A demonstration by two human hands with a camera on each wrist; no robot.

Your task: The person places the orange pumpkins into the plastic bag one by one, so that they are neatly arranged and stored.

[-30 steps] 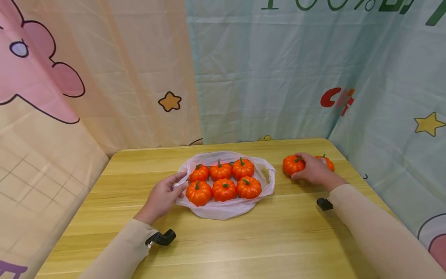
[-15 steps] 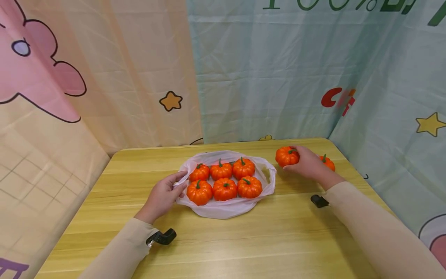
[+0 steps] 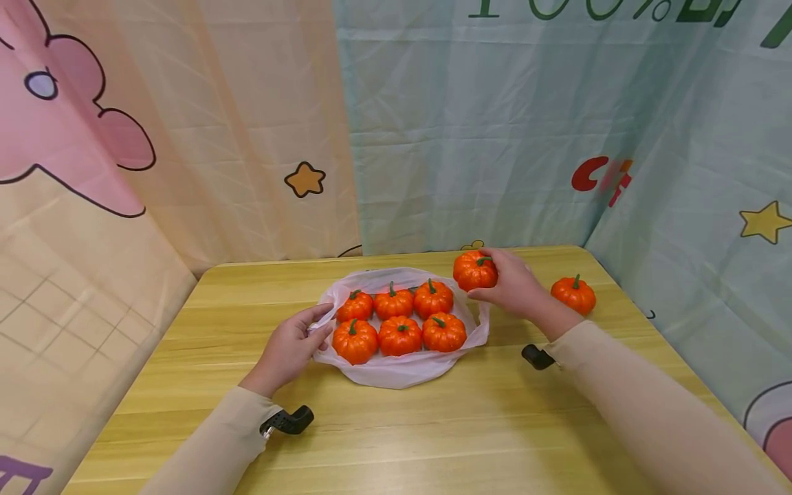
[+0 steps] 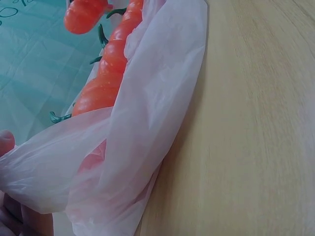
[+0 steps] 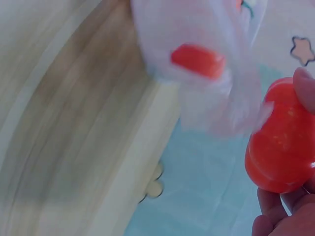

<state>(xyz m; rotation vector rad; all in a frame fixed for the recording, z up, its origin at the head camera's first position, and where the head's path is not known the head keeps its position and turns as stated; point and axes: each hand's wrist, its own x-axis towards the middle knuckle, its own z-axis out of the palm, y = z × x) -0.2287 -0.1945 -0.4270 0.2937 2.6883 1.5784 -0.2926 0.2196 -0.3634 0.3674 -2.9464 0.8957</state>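
Note:
A white plastic bag (image 3: 399, 377) lies spread on the table with its mouth up, holding several small orange pumpkins (image 3: 400, 335) in two rows. My left hand (image 3: 289, 349) pinches the bag's left edge between thumb and fingers; in the left wrist view the thin plastic (image 4: 44, 167) is pulled taut toward the fingers. My right hand (image 3: 515, 285) grips another small pumpkin (image 3: 474, 270) by its side, raised at the bag's back right edge. In the right wrist view that pumpkin (image 5: 283, 140) sits between thumb and fingers, close to the bag's handle loop.
One more pumpkin (image 3: 574, 295) stands on the right part of the wooden table (image 3: 433, 440), beyond my right wrist. Printed curtains (image 3: 464, 137) hang behind the table and along both sides.
My right hand has lifted a pumpkin off the table's right side and carried it left to the bag, uncovering the other pumpkin there. My left hand has stayed at the bag's edge.

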